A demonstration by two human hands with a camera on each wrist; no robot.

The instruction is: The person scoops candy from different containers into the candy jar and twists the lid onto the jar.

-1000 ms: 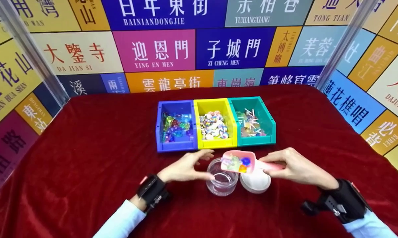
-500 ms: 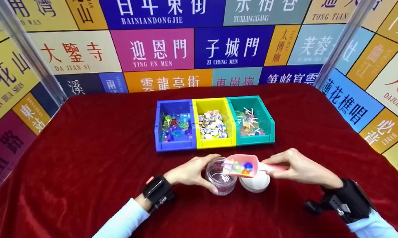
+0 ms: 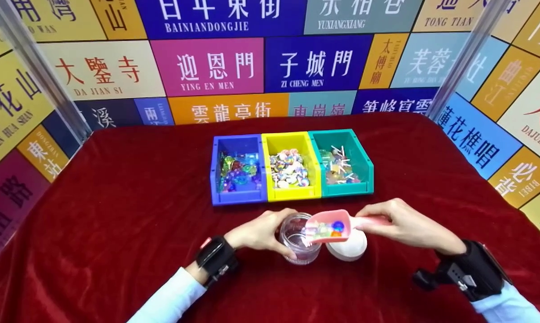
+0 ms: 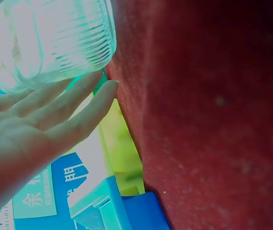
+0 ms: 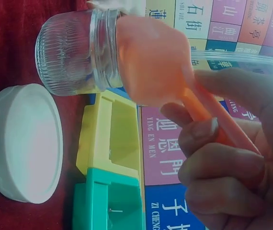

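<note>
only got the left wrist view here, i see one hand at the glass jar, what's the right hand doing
Observer: The right hand grips a pink scoop by its handle.
Operator: anything in it
Observer: Yes, small pieces, one blue, one orange, the others pale.
Operator: anything else close to the jar
Observer: A round white lid lies on the red cloth, right of the jar in the head view.

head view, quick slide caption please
Left hand grips a clear jar; right hand holds a pink scoop of colorful pieces at the jar's mouth.
</note>
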